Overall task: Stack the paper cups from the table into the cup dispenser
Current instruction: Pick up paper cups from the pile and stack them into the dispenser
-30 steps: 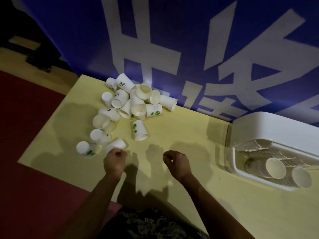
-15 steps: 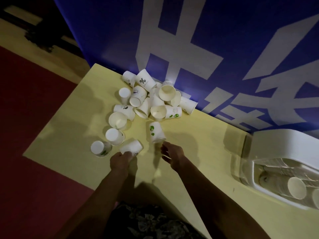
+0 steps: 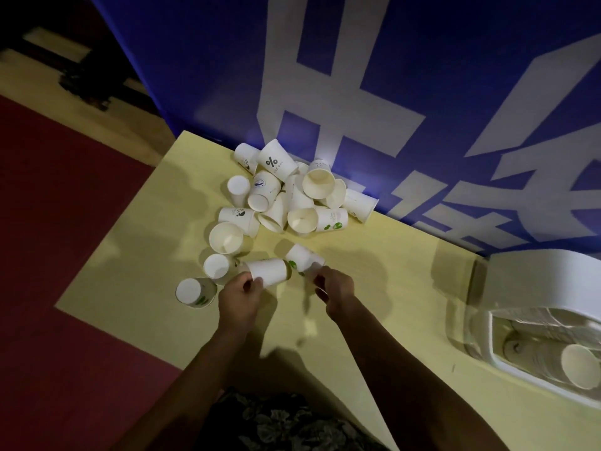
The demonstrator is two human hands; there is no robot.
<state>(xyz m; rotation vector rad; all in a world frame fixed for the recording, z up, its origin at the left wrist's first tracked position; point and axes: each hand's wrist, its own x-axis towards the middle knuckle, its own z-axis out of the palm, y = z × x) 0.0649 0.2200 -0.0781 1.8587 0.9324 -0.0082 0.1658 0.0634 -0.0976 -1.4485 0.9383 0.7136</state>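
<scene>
Several white paper cups (image 3: 286,193) lie in a heap at the table's far side against the blue banner. My left hand (image 3: 240,296) grips a plain white cup (image 3: 268,271) lying on its side. My right hand (image 3: 335,288) pinches the rim of a cup with a green leaf print (image 3: 300,255), also tipped over. The two held cups nearly touch. The white cup dispenser (image 3: 520,281) lies at the right edge of the table, with stacks of cups (image 3: 579,369) inside its open tray.
The yellow table (image 3: 390,304) ends at a near-left corner over red floor (image 3: 65,288). Loose cups stand upside down at the left: one with a green print (image 3: 195,292), another (image 3: 216,266) behind it. A blue banner (image 3: 357,76) rises behind the table.
Both hands moved forward to the cups. The left hand took hold of the plain cup and the right hand took the leaf-print cup. My view shifted left, pushing the dispenser toward the frame's edge.
</scene>
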